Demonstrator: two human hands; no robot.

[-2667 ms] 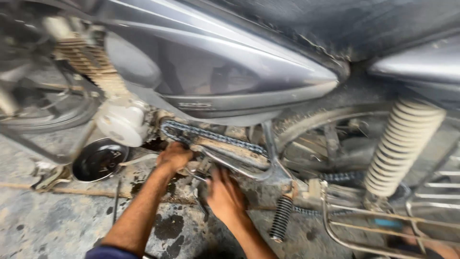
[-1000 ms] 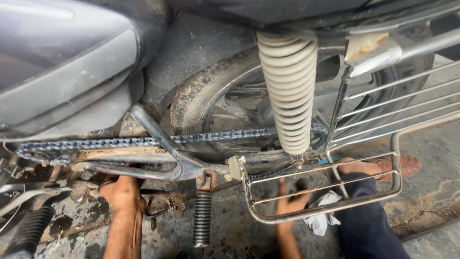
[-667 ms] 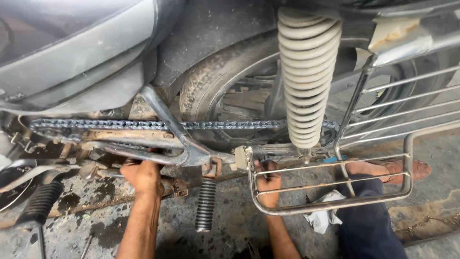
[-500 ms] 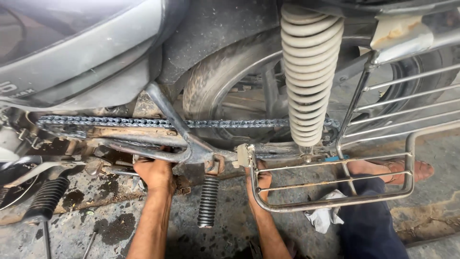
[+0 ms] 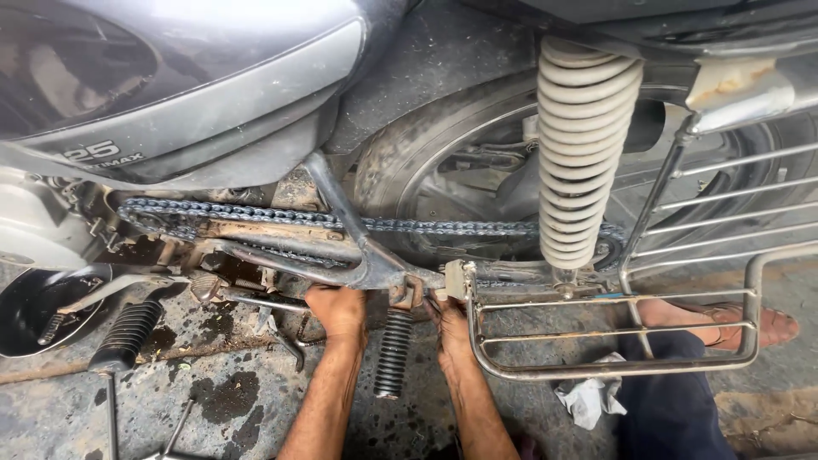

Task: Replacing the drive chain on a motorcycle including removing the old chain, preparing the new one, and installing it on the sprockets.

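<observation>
While both hands are working under the motorcycle frame (image 5: 358, 264), the left hand (image 5: 338, 308) is gripping it; right hand (image 5: 453, 328) grip unclear beside the footrest (image 5: 393, 353), likely needing steadier hold next.

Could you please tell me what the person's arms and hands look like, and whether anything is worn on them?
Both forearms are bare, with no sleeves showing. The left hand and right hand wear no gloves, and no watch, ring or bracelet shows. Dark grime smudges the fingers.

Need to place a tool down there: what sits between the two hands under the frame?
In the head view, a black ribbed footpeg hangs between the left hand and the right hand, with stained floor beneath.
</observation>
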